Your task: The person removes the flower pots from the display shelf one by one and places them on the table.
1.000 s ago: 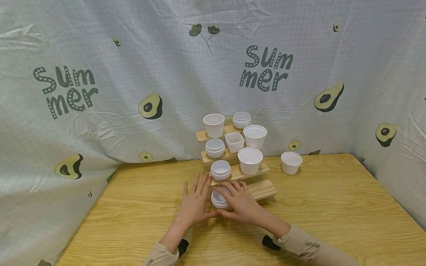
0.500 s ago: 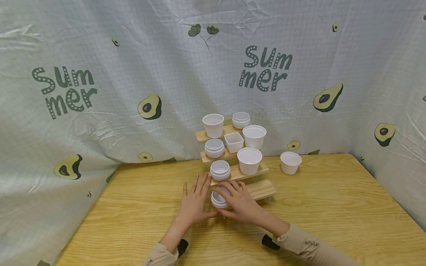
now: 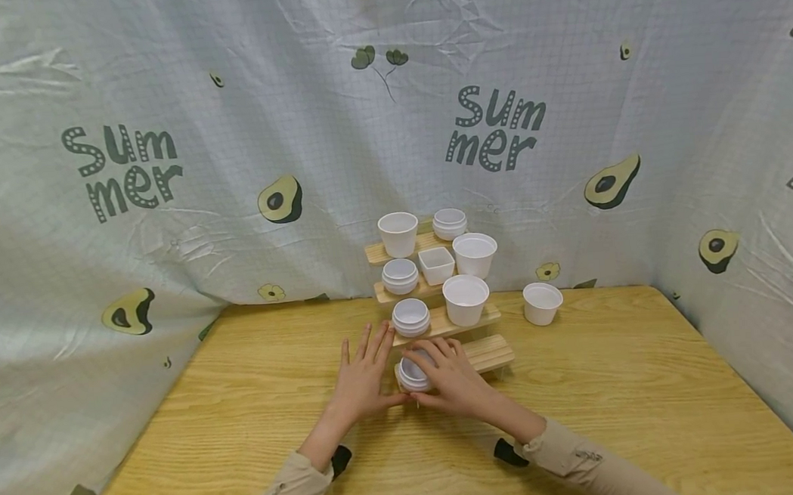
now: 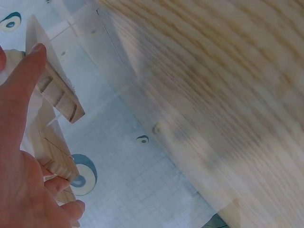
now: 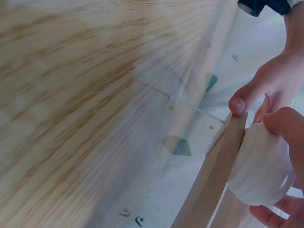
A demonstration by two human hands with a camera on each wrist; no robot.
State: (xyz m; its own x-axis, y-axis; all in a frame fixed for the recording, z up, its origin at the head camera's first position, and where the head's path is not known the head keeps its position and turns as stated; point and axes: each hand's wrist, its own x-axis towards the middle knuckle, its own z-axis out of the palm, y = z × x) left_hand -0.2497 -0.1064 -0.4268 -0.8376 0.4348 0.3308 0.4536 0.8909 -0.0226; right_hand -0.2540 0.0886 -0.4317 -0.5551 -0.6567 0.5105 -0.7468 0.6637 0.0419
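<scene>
A four-step display stand (image 3: 488,353) of light wood boards on clear supports holds white pots. My right hand (image 3: 455,380) grips a small round white pot (image 3: 413,375) at the left end of the lowest step, thumb in front and fingers over its far rim. In the right wrist view the pot (image 5: 261,166) stands against the board, between thumb and fingers. My left hand (image 3: 364,382) touches the stand's left side with its fingers spread and mostly straight. Its thumb (image 4: 31,64) lies on the end of a board in the left wrist view.
Higher steps carry round ribbed pots (image 3: 411,318), a square pot (image 3: 436,266) and tapered cups (image 3: 466,301). Another white cup (image 3: 542,304) stands on the wooden table (image 3: 616,385), right of the stand. A printed curtain (image 3: 335,130) hangs behind.
The pot in my right hand has shifted slightly to the right, baring the left end of the lowest step. My right hand moved with it; the left hand stays in place.
</scene>
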